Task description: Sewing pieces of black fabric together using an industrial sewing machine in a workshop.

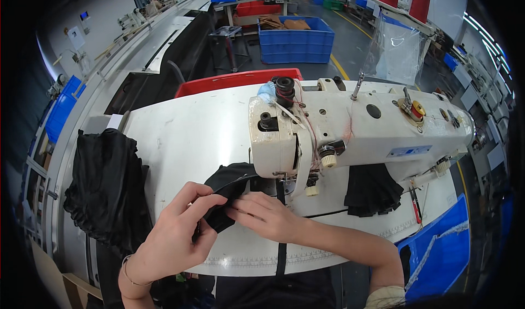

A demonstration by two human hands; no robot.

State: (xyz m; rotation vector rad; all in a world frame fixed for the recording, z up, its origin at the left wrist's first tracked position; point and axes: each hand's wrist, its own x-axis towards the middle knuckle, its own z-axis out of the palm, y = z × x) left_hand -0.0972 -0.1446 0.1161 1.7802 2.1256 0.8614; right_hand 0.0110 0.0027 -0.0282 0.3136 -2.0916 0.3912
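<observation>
Between my two hands lies a black fabric piece (pixel 232 178), bunched and curved, just left of the needle area of a white sewing machine (pixel 350 125). My left hand (pixel 186 218) pinches its left edge between thumb and fingers. My right hand (pixel 268 215) has its fingers closed on the cloth's right side, with the fingertips partly hidden in the folds. A narrow black strip (pixel 281 251) hangs from the machine head over the table's front edge. The presser foot is mostly hidden behind the machine head and cloth.
A pile of black gathered fabric (pixel 106 186) sits at the table's left. Folded black pieces (pixel 373 190) lie under the machine arm, beside red-handled snips (pixel 416 205). A red bin (pixel 238 81) stands behind the table; a blue bin (pixel 437 249) is at the right front.
</observation>
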